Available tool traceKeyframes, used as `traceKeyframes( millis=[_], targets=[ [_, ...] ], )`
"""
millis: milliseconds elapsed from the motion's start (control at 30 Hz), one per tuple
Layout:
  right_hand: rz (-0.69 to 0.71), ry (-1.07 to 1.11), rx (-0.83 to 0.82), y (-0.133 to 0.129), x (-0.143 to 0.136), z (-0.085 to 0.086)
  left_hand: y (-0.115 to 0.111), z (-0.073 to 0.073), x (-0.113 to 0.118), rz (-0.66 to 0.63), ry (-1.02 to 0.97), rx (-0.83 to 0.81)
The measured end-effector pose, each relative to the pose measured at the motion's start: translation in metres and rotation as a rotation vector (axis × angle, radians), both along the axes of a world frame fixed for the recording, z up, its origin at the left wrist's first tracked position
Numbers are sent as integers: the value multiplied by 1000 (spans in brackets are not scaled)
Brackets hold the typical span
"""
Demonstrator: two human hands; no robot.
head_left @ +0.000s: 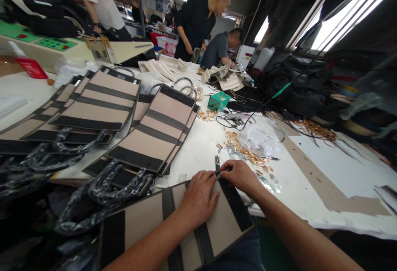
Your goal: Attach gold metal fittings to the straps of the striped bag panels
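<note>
We press the tan panel (pixel 217 225) flat with our left hand (pixel 198 198) while our right hand (pixel 240 176) pinches the black strap (pixel 217 167) at its top edge; keep it straight.

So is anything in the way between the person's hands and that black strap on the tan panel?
Nothing visible. Both hands are already on it: the left hand rests on the tan panel, and the right hand pinches the black strap near its top end. The gold fittings lie beyond, off to the side.

A bag-making workshop — stacked bag panels (pixel 156 132), scattered gold fittings (pixel 245 151), co-workers (pixel 195 22) at long tables (pixel 201 142).
</note>
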State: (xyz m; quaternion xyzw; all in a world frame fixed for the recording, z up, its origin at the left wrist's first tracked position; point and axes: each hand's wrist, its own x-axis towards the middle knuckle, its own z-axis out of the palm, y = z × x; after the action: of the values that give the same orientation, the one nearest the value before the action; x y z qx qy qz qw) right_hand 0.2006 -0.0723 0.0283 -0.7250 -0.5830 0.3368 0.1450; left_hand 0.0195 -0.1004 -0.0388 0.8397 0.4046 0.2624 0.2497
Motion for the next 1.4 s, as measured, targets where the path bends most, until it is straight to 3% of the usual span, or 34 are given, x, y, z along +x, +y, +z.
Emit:
traceKeyframes(
  millis=[133, 333, 500, 833, 1133, 1400],
  targets=[
    [-37, 6, -9, 1, 4, -7, 1, -1, 1, 6, -23, -2],
    [-145, 125, -43, 2, 9, -2, 1, 2, 2, 6, -21, -18],
    [-90, 149, -74, 1, 6, -8, 0, 3, 1, 13, -14, -15],
    [11, -89, -20, 0, 5, -14, 1, 5, 3, 34, -10, -21],
    [161, -462, 214, -22, 10, -16, 14, 13, 10, 48, 78, 84],
    [210, -508, 245, -34, 10, -24, 24, 18, 19, 82, 233, 88]
  ],
)
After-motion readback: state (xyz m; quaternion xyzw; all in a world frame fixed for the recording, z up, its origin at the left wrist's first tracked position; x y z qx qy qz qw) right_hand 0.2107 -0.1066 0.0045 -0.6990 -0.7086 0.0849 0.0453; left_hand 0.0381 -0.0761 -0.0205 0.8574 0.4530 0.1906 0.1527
